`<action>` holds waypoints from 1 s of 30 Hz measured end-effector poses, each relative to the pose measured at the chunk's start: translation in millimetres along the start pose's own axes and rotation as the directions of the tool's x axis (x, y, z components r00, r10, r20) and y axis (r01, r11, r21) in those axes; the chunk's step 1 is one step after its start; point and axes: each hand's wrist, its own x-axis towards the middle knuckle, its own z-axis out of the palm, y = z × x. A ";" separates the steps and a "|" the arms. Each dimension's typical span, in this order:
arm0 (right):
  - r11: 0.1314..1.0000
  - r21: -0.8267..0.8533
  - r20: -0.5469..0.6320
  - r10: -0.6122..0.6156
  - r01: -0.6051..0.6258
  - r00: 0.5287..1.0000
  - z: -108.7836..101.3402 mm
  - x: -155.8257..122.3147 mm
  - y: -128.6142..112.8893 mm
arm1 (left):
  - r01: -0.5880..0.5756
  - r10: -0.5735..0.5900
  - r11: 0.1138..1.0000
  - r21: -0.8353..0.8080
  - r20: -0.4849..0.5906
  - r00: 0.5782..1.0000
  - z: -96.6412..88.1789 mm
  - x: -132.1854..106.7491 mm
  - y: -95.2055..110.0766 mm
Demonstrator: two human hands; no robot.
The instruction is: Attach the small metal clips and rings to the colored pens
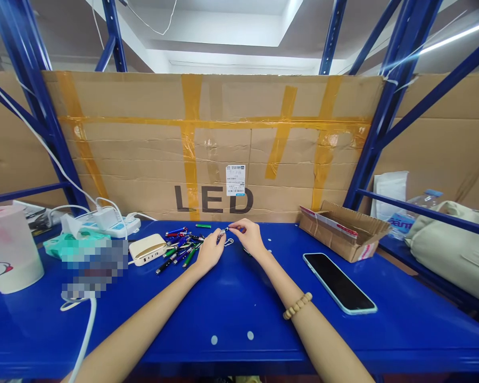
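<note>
Brown cardboard printed "LED" [151, 165] is stood behind a blue metal shelf [231, 308], where slim metallic pen-shaped tubes [190, 257] are heaped. Just right of the heap, the left hand [211, 249] and right hand [250, 235] are held nearly together. Beside the left fingertips a silver clasp [229, 242] is seen. A small silvery piece [222, 232] is gripped narrowly between left thumb and fingers; just beside it, a dark tip [228, 229] is pinched by the right fingertips. Whether these are joined cannot be told.

Goes bare-armed, wearing one beaded bracelet [297, 306] on the right forearm [279, 276].
Strung with chunky, rounded, pale tan beads [303, 300], set side by side, wood-like in look.
</note>
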 end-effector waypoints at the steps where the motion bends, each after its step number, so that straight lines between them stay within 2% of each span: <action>1: 1.000 0.022 -0.006 -0.011 0.011 1.000 0.2 0.0 -0.5 | 0.002 -0.002 1.000 0.011 -0.005 1.000 0.5 0.0 0.0; 7: 0.973 0.220 0.069 0.050 -0.064 0.996 3.6 -1.8 -7.4 | 0.009 -0.008 0.999 -0.038 0.009 1.000 2.5 -0.3 -2.3; 10: 0.964 0.254 0.109 0.054 -0.080 0.993 6.2 -2.8 -9.4 | -0.006 0.006 0.998 -0.056 0.010 1.000 1.4 -0.6 -1.7; 15: 0.977 0.213 0.141 0.004 -0.034 0.990 6.7 -3.0 -8.5 | 0.025 -0.025 1.000 0.017 0.033 0.999 0.8 0.2 -1.7; 23: 0.994 0.088 0.162 -0.083 0.069 0.983 7.5 -4.1 -7.6 | 0.050 -0.049 0.999 -0.006 0.054 0.997 0.7 0.5 -2.8; 30: 0.998 0.052 0.194 -0.054 0.045 0.980 6.2 -5.0 -8.6 | 0.041 -0.039 0.999 -0.033 0.040 0.998 1.2 0.1 -2.3</action>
